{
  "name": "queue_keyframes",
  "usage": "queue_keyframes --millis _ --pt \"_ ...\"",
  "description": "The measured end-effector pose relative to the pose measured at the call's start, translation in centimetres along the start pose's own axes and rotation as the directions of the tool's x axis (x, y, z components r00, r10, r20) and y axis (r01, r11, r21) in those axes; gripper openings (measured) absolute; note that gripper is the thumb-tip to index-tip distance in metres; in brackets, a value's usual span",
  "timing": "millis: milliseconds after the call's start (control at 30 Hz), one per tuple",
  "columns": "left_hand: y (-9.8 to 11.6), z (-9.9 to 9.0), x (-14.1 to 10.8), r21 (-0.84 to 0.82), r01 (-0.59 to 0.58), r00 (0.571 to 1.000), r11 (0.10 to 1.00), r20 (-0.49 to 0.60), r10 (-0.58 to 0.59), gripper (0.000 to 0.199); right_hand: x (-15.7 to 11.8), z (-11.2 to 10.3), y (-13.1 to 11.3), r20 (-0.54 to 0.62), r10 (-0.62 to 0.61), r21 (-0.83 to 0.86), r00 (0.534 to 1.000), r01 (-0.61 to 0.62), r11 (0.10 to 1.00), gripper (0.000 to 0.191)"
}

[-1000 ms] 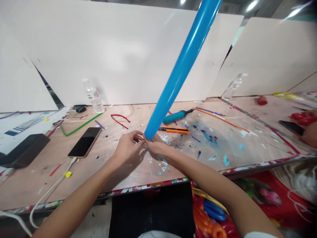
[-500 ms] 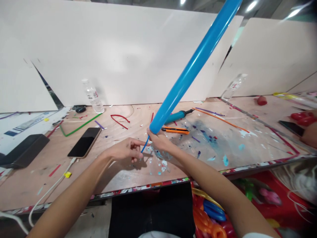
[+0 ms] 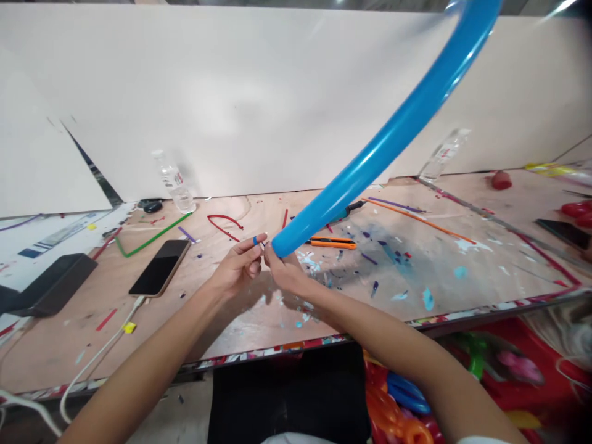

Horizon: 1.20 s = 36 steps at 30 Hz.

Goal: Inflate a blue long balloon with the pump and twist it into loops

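Note:
A long inflated blue balloon (image 3: pixel 370 160) rises from my hands toward the upper right and bends near its top. My right hand (image 3: pixel 284 268) is closed on the balloon's lower end. Beside it, my left hand (image 3: pixel 240 262) has the balloon's thin uninflated tail wrapped round a finger, with its thumb pressed near the tail. The fingertips of both hands nearly meet. Just behind the balloon lies a teal tool (image 3: pixel 345 213), partly hidden, and an orange cutter (image 3: pixel 333 243) rests to the right of my hands.
A phone (image 3: pixel 160 267) with a white cable and a black box (image 3: pixel 58 283) are at left. Two bottles (image 3: pixel 174 185) (image 3: pixel 444 155) lean by the white board. Green (image 3: pixel 155 236), red (image 3: pixel 224 227) and orange (image 3: pixel 420 221) strips lie about. Balloons (image 3: pixel 398 407) fill a container below right.
The blue balloon has tilted further right and now curves at the top. Its tail has gone round my left finger, and my left hand has moved up, closer to my right.

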<state>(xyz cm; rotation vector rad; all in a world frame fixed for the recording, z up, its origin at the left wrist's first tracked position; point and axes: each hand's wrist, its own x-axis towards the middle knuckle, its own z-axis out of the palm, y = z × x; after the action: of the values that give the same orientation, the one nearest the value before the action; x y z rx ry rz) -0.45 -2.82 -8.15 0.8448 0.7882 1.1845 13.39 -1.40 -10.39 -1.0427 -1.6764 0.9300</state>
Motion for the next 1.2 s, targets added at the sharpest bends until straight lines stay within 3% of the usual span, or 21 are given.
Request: queue_keyframes --millis 100,200,333,433,500,667,767,867,1000,1100,1200 --pt "0.3 -0.2 0.4 0.386 -0.099 0.994 0.917 -0.002 0.108 0.035 0.0 0.1 0.4 -0.02 -0.022 -0.038 1.0 0.021 0.999 0.039" --pt "0.8 -0.2 0.2 0.752 -0.182 0.967 0.634 0.021 0.252 0.027 0.3 0.2 1.1 -0.013 -0.05 -0.051 0.999 0.05 0.997 0.037" --pt "1.0 0.1 -0.1 0.939 -0.213 0.936 0.271 0.117 0.332 0.026 0.9 -0.1 1.9 -0.016 -0.062 -0.203 0.998 0.057 0.978 0.036" --pt "1.1 0.3 0.2 0.967 -0.211 0.933 0.145 0.155 0.324 0.025 1.4 -0.7 1.9 0.006 -0.073 -0.323 0.997 0.072 0.944 0.033" --pt "1.2 0.5 0.5 0.967 -0.2 0.942 0.159 0.145 0.304 0.023 1.7 -1.2 1.7 0.03 -0.084 -0.363 0.996 0.089 0.927 0.03" --pt "1.3 1.0 1.4 0.946 -0.146 0.973 0.291 0.085 0.213 0.018 1.8 -2.6 0.6 0.138 -0.06 -0.313 0.989 0.101 0.944 0.033" --pt "1.3 1.3 1.4 0.918 -0.074 0.986 0.389 0.008 0.169 0.02 2.0 -3.5 0.2 0.228 -0.046 -0.196 0.972 0.093 0.976 0.032" --pt "1.5 1.4 1.3 0.877 -0.018 0.986 0.48 -0.063 0.151 0.007 2.5 -4.2 0.2 0.292 -0.005 0.017 0.957 0.0 1.0 0.03" --pt "1.6 0.9 1.4 0.757 -0.016 0.985 0.653 -0.101 0.142 0.017 3.0 -4.6 0.3 0.343 -0.022 0.253 0.939 -0.07 0.965 0.032" --pt "0.7 0.0 2.0 0.542 -0.018 0.985 0.84 -0.137 0.109 0.024 2.8 -4.4 0.1 0.242 -0.13 0.196 0.962 0.083 0.977 0.027" --pt "-0.7 -0.4 2.5 0.197 0.016 0.982 0.98 -0.187 0.021 0.018 2.4 -4.1 -0.1 0.153 -0.286 -0.023 0.946 0.292 0.956 0.026"
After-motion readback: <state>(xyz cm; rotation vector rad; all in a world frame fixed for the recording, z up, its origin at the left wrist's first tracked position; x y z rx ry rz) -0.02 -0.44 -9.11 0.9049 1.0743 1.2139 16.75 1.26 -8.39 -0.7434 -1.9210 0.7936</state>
